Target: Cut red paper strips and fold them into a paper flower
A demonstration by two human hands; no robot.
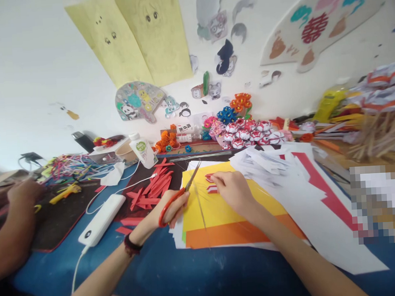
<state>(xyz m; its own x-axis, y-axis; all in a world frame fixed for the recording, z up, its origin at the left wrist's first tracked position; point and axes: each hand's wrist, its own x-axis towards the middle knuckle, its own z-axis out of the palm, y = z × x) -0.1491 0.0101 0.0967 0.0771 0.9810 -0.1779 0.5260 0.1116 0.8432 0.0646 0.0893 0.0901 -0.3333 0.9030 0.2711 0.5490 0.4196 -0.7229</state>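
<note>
red-and-white paper piece (209,178), likely light and easily creased, best held by its edge, is pinched over the yellow sheet (249,201) between fingertips of the right hand (234,191), while scissors (187,187) are gripped by the left hand (177,207).

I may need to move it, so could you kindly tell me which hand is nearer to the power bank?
Left. The left hand, holding scissors, is to the power bank's right; the right hand is farther right, over the yellow sheet.

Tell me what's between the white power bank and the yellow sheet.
The head view shows red paper strips and the left hand, holding scissors, between the power bank and the yellow sheet.
</note>
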